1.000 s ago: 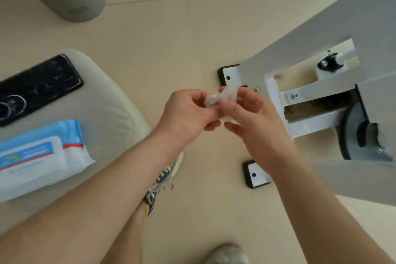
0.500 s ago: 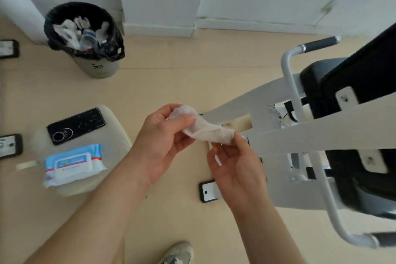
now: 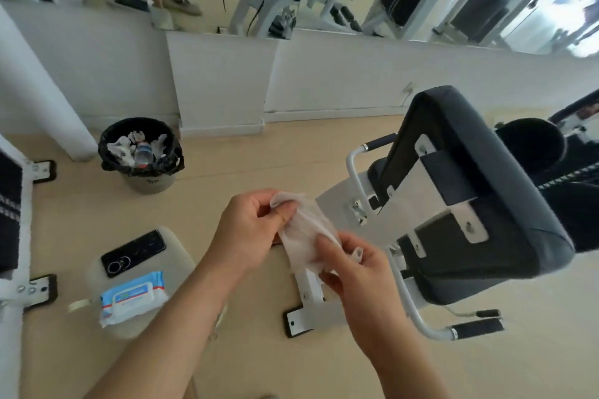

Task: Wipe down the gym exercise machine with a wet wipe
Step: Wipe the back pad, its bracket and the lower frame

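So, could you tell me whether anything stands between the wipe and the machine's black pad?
Nothing visible does. The left hand and right hand hold the wet wipe in the air beside the black pad, with only open space across to it; the machine's white frame lies lower down.

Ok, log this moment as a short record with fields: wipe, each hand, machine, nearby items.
wet wipe: crumpled, partly unfolded
left hand: pinches the wipe's upper corner
right hand: fingers hold its lower part
machine: black padded back, white frame, on the right
wipes pack: on a pale stool, beside a phone
bin: lined, holds rubbish
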The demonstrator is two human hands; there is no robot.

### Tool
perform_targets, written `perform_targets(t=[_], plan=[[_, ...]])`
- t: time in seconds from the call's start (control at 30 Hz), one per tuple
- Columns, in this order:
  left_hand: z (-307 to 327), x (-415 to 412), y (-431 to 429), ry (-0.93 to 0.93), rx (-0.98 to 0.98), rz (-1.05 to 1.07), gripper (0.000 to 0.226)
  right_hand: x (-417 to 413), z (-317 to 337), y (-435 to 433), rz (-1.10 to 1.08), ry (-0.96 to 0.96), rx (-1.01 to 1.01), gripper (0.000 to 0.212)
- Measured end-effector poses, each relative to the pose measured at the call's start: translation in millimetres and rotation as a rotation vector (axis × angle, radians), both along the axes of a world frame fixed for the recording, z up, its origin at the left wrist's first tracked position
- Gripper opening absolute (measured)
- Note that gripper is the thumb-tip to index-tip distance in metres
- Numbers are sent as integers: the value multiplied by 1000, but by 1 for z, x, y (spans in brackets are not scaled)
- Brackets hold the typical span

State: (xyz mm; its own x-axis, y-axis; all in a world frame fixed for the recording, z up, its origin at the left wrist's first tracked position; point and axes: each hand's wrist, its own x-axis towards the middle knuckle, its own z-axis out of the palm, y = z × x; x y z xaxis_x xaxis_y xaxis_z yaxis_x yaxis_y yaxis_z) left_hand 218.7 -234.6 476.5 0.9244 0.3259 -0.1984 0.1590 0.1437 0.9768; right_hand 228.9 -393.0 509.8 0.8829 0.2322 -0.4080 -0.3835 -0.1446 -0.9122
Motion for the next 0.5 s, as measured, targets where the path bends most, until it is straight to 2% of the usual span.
perform_targets(t=[0.07, 0.3, 0.43, 0.5], plan=[[18, 7, -19, -26, 51, -37, 24, -4, 18, -13, -99, 8, 15, 15], [65, 85, -83, -191, 263, -164, 13, 28, 56, -55, -601, -32, 3, 11], [77, 135, -110, -240, 448, -171, 10, 60, 62, -56, -812, -69, -2, 16], [77, 151, -113, -300, 624, -94, 17, 76, 57, -54, -899, -75, -27, 18]])
